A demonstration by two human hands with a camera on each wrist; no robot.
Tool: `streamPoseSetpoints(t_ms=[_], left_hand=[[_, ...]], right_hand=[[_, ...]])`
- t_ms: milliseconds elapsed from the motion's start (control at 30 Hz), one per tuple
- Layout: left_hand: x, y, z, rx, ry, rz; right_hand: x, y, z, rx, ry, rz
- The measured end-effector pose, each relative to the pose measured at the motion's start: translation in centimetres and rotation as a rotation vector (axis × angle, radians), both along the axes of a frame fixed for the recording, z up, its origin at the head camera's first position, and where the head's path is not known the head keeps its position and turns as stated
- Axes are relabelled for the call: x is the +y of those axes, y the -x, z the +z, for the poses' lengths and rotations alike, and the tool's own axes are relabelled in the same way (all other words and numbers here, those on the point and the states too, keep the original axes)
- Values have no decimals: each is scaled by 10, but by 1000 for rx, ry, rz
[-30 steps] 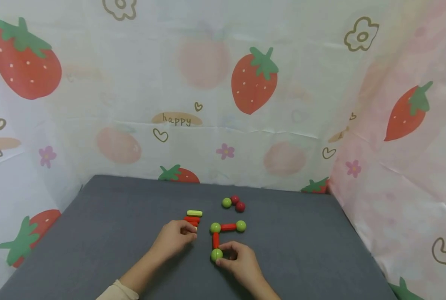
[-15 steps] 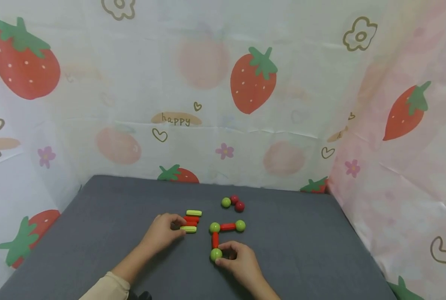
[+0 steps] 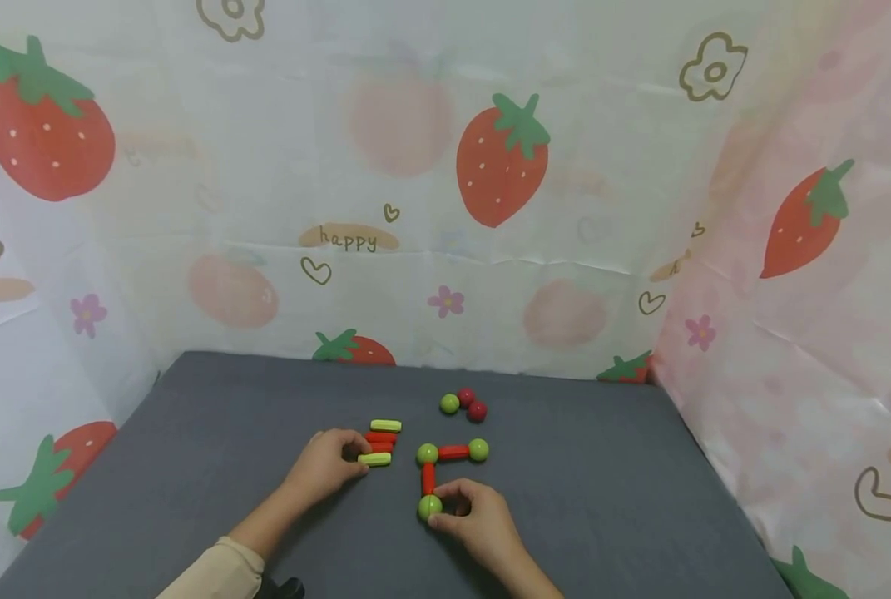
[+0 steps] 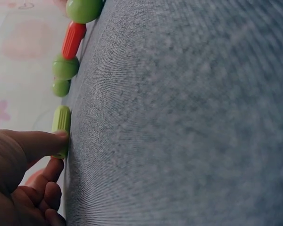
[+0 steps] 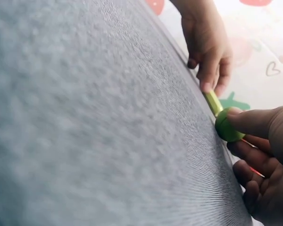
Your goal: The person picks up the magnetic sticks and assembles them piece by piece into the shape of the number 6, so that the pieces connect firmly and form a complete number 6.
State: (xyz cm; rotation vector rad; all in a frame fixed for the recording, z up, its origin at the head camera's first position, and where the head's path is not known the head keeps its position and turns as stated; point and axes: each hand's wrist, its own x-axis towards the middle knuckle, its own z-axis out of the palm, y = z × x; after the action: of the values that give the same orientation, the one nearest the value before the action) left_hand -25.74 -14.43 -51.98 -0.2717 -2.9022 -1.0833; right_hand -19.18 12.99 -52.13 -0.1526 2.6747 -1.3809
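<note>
In the head view my left hand pinches the left end of a yellow-green building stick lying on the dark grey cloth. The left wrist view shows the thumb on this ribbed stick. Just behind it lie red sticks and another yellow-green stick. My right hand holds a green ball between thumb and fingers. That ball ends an L of parts: a red stick runs to a corner ball, then a second red stick to a third green ball.
Behind the L lie a loose green ball and two dark red balls, close together. The grey table ends at a strawberry-print curtain at the back and sides. Something black shows by the left sleeve.
My left hand has drawn back to the left, uncovering most of the near yellow-green stick, and then stayed about there. The right hand keeps its hold on the green ball.
</note>
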Motion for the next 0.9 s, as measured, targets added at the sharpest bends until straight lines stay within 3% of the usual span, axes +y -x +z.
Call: streamPoseSetpoints(t_ms=[267,500,900], left_hand=[[1,-4,-2,-18,-6,-2],[0,-9,1,-28,-14,-2],[12,-38,8,-98,-106,55]], right_hand=[[2,4,2,3,-12,59],[0,8,3,15,-19,57],[-8,13,4,58,-44,37]])
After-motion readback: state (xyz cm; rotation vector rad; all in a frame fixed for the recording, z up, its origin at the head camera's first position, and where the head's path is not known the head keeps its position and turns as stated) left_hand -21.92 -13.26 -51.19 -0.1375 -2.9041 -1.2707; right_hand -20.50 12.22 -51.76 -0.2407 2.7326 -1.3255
